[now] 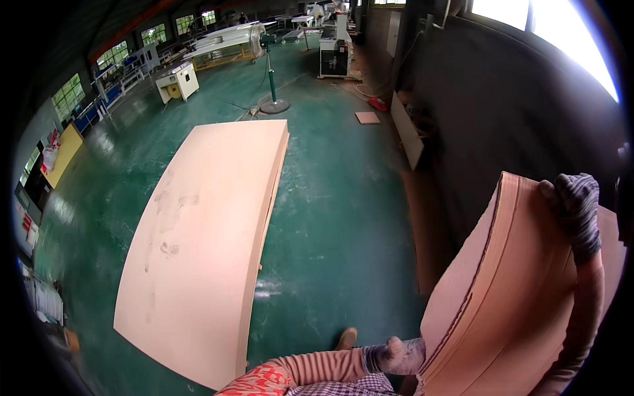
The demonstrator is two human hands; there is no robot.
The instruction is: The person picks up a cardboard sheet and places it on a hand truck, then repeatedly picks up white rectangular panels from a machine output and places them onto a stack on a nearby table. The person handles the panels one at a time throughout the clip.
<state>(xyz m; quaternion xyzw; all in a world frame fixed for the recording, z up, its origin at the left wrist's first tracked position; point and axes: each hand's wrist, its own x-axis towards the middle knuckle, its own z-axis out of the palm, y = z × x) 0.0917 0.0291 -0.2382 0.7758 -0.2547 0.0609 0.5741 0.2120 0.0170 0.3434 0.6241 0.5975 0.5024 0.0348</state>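
Observation:
A large folded bundle of brown cardboard [528, 277] stands tilted at my right side, with a ragged edge running along its left. My right hand [578, 211], in a grey knit glove, is curled over the cardboard's upper edge. Low down, my gloved left hand [399, 356] is closed on the near left edge, thumb up; its fingertips are hidden behind the sheet. Further left, a low stack of large pale boards [198, 224] lies on the floor, its top sheet marked with dark smudges and footprints.
Green floor [330, 231] runs between the boards and the dark wall [515, 112] on the right. Ahead stand a green post on a round base [274, 105], a white cabinet machine [177, 82] and another machine [335, 56]. A small square board [367, 117] lies near the wall.

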